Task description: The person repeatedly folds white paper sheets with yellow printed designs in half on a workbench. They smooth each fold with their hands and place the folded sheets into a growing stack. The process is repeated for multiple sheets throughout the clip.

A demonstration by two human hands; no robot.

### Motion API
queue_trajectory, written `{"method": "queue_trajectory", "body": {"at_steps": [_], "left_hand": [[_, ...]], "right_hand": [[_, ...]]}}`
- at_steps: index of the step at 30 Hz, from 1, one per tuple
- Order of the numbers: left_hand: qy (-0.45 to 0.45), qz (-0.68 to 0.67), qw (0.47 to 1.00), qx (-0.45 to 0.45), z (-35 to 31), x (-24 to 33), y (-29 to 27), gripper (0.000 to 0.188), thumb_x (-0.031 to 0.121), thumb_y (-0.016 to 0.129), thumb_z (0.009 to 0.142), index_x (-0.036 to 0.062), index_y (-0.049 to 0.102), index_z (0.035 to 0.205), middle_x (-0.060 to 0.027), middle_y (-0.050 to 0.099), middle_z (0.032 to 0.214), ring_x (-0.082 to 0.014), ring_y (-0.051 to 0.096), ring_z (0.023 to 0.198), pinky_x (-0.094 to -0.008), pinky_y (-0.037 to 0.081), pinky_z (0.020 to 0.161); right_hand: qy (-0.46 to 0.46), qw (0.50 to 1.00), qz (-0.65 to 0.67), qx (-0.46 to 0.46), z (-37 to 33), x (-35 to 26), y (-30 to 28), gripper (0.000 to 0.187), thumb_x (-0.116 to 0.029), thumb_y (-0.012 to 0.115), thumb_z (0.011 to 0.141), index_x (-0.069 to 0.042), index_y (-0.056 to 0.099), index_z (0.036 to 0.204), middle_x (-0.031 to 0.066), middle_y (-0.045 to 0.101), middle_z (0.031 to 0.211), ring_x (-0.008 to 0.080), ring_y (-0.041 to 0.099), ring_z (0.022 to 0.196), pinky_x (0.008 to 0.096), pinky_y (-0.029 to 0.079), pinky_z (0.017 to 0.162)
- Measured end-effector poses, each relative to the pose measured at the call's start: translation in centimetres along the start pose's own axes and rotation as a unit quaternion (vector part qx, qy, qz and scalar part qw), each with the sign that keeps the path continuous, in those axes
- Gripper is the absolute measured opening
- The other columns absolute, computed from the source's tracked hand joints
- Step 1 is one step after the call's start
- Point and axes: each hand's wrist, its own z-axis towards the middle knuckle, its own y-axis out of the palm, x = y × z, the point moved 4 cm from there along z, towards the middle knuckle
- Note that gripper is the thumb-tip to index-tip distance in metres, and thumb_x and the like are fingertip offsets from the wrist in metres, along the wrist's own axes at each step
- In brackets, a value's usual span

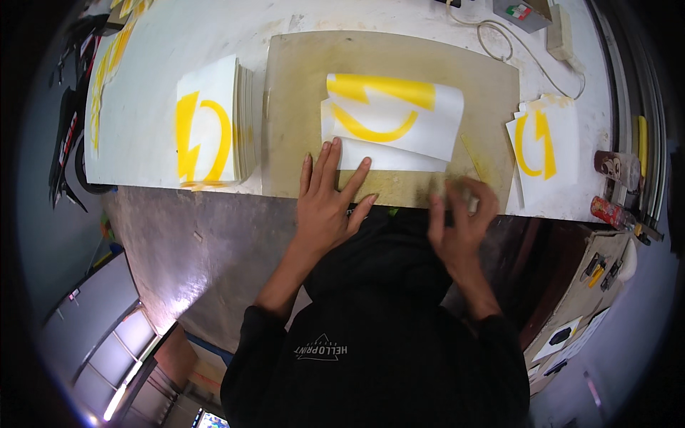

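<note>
A white paper sheet (pixel 437 135) with a yellow printed design lies on a translucent, yellow-stained mat (pixel 300 71). It is folded over, and its far fold shows a yellow band. My left hand (pixel 321 207) is open, its fingers spread flat; the fingertips touch the near left corner of the sheet. To the right, over the mat's front edge, my right hand (pixel 462 225) is apart from the paper. Its fingers are smeared by motion, so whether they hold anything cannot be told. A thin yellow strip or mark (pixel 472 158) runs across the mat just beyond it.
A thick stack of printed sheets (pixel 207 107) stands left of the mat; a smaller pile (pixel 560 132) lies right. A cable (pixel 499 36) curls at the back right. A dark cup (pixel 617 167) and a red can (pixel 610 212) sit by the right edge.
</note>
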Motion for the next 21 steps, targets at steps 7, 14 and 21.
{"method": "queue_trajectory", "body": {"at_steps": [7,14,21], "left_hand": [[0.002,0.044,0.999,-0.018,-0.4,-0.5,-0.2,0.068,0.052,0.071,0.092,0.0213,0.057,0.151,-0.0236,0.034,0.166,-0.0401,0.031,0.155,-0.0637,0.017,0.124],[-0.042,0.037,0.998,-0.001,-1.8,-2.0,-0.2,0.086,0.062,0.07,0.089,0.0127,0.048,0.156,-0.0186,0.035,0.167,-0.0385,0.029,0.156,-0.0672,0.011,0.124],[0.0,-0.003,1.0,-0.005,-1.0,0.0,0.2,0.083,0.056,0.074,0.088,0.0058,0.053,0.151,-0.021,0.04,0.163,-0.0393,0.034,0.154,-0.069,0.013,0.123]], "right_hand": [[-0.205,0.972,0.018,-0.113,8.2,-5.5,7.6,0.036,-0.017,0.067,0.097,-0.002,0.068,0.13,0.0168,0.058,0.146,0.0377,0.046,0.144,0.0571,0.035,0.12],[-0.217,0.965,-0.021,-0.147,8.7,-4.3,7.5,0.042,-0.021,0.068,0.097,-0.009,0.066,0.137,0.0129,0.055,0.152,0.0359,0.041,0.149,0.0582,0.028,0.124],[-0.226,0.963,-0.037,-0.144,11.1,-5.4,8.5,0.043,-0.023,0.066,0.098,-0.006,0.064,0.137,0.0148,0.053,0.152,0.0376,0.041,0.148,0.0605,0.025,0.124]]}}
